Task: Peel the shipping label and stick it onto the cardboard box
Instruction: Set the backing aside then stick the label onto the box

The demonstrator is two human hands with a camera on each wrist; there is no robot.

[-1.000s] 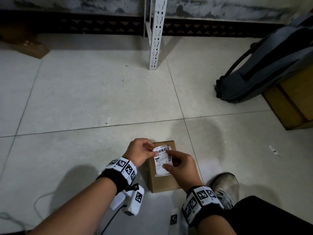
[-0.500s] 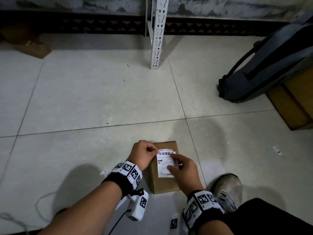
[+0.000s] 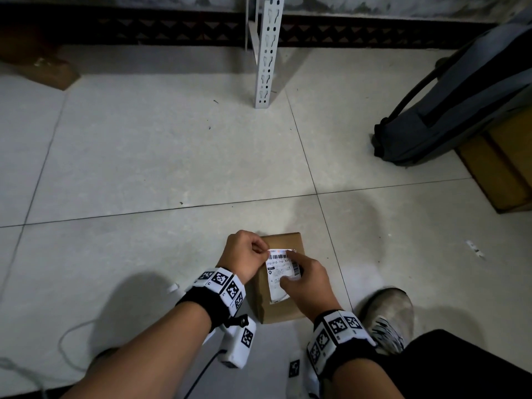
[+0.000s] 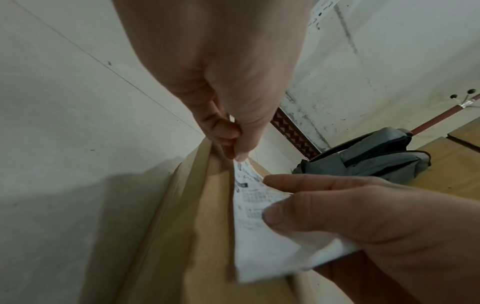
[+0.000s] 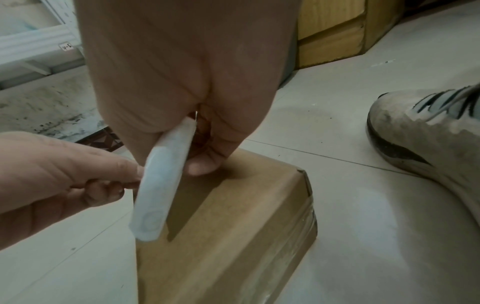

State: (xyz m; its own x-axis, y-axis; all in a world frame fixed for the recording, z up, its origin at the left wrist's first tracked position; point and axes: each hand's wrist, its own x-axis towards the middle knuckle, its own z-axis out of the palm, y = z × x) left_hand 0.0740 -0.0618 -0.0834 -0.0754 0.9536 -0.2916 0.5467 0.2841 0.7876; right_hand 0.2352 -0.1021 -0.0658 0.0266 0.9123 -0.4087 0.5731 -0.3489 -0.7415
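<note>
A small brown cardboard box (image 3: 288, 312) lies on the tiled floor in front of me. A white shipping label (image 3: 277, 286) with a barcode hangs just over its top face, printed side up. My left hand (image 3: 266, 253) pinches the label's top-left corner between thumb and finger. My right hand (image 3: 288, 269) holds the label's right edge, index finger along the top and thumb on the print. In the right wrist view the label (image 5: 161, 185) stands tilted on edge above the box (image 5: 233, 236), casting a shadow on it. I cannot tell whether its lower end touches the cardboard.
My shoe (image 3: 385, 315) sits just right of the box. A grey backpack (image 3: 460, 96) leans on a wooden crate (image 3: 501, 168) at the right. A white slotted shelf post (image 3: 266, 53) stands at the back and a cable (image 3: 72, 335) trails at the lower left.
The label stays over the box top between both hands. My right index finger has slid up to the label's top edge, and the thumb now rests on the print.
</note>
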